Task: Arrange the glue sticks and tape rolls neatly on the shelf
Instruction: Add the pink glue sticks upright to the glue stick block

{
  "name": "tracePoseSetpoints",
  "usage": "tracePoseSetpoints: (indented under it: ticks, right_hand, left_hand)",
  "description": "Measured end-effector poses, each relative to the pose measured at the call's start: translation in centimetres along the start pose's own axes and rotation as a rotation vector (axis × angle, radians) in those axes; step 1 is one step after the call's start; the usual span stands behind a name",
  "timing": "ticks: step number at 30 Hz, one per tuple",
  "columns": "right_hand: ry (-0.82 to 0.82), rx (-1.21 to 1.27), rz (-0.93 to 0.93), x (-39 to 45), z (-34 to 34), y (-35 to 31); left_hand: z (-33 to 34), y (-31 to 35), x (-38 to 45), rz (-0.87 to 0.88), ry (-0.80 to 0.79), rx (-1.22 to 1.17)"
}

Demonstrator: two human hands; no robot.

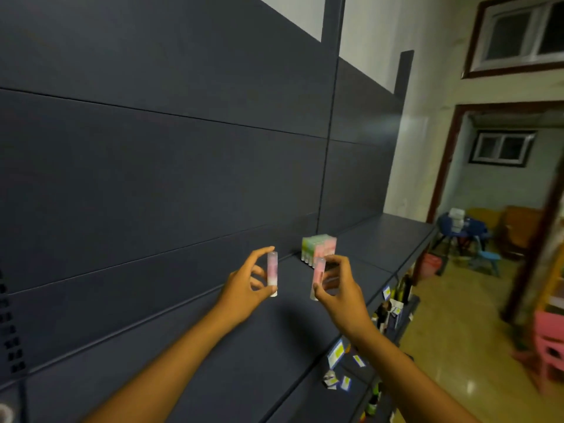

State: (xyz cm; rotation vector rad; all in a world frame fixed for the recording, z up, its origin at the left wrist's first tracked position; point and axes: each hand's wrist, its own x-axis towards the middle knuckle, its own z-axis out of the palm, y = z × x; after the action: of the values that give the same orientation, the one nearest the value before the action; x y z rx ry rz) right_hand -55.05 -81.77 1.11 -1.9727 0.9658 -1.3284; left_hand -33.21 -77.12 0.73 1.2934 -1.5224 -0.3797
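Pink-and-white plastic, cylindrical: one glue stick (272, 274) is held upright in the left hand (244, 293), pinched lengthwise between forefinger at the cap and thumb at the base. The right hand (337, 290) grips a second glue stick (317, 277) of the same make, thumb low on the tube, fingers curled behind it, the tube slightly tilted. Both sticks are raised above the shelf (305, 325), touching nothing but the fingers.

Just beyond the right hand, a block of glue sticks (319, 250) stands upright on the shelf against the back panel (152, 163), green tubes to the left, pink to the right. Print on the tubes is blurred and cannot be read.

Shelf and panel are smooth, matt, dark blue-grey. Price tags (335, 352) hang along the shelf's front edge; their writing is illegible. Bottles (399, 290) stand on a lower level.
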Motion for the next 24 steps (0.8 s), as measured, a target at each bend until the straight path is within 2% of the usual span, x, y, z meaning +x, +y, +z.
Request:
tracePoseSetpoints:
  ticks: [7,13,19,24]
  right_hand:
    - [0.053,-0.046,0.012,3.5,-4.5,4.9]
    - [0.036,-0.052,-0.008,7.7,-8.4,9.6]
    - [-0.029,-0.043,-0.051,12.8,-12.2,14.2]
    - [-0.085,-0.016,-0.056,17.1,-12.5,18.0]
  left_hand:
    - [6.5,-1.1,5.9,0.017,-0.036,-0.012]
    - [11.7,-1.0,10.3,0.012,-0.027,-0.004]
    - [16.2,-0.2,14.7,0.008,0.040,0.021]
    - [18.4,-1.2,17.0,-0.040,0.158,0.064]
